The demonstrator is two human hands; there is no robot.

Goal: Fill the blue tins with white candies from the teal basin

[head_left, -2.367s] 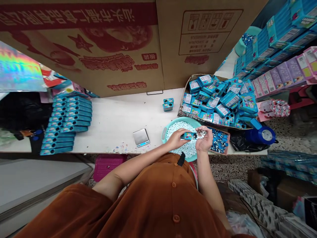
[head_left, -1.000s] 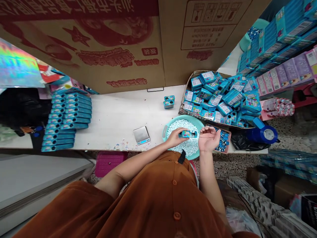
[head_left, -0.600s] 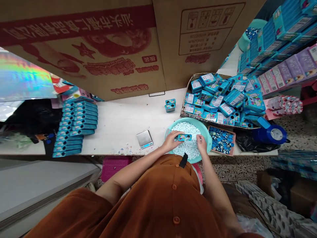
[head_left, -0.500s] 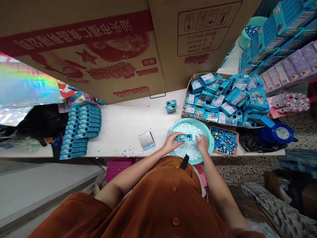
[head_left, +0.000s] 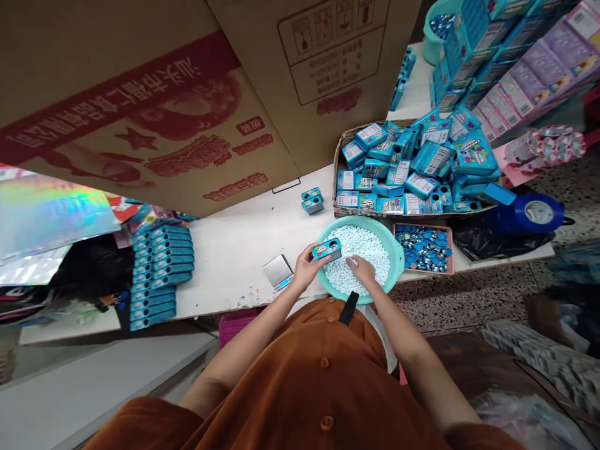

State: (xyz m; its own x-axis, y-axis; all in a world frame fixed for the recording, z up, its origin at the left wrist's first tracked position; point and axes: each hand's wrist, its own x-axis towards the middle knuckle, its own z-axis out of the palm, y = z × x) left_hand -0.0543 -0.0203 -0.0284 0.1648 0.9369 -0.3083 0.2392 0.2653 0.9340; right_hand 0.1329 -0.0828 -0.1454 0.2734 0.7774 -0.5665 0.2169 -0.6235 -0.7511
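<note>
Holds a small blue tin (head_left: 326, 251) in the left hand (head_left: 307, 269), above the left rim of a turquoise basin (head_left: 385, 232). Curls the right hand (head_left: 364, 270) at the white pellets (head_left: 360, 240) inside, its grip's contents unclear. Could scatter pellets onto the surface (head_left: 244, 250) if released past the rim.

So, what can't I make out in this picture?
All in the head view:
Blue box in the left hand: contents; opening too small.
Right hand: whether it grips white pellets; fingers hide this.
Scale: reading; too small.
Carton: full extent; upper edge cuts it off.
</note>
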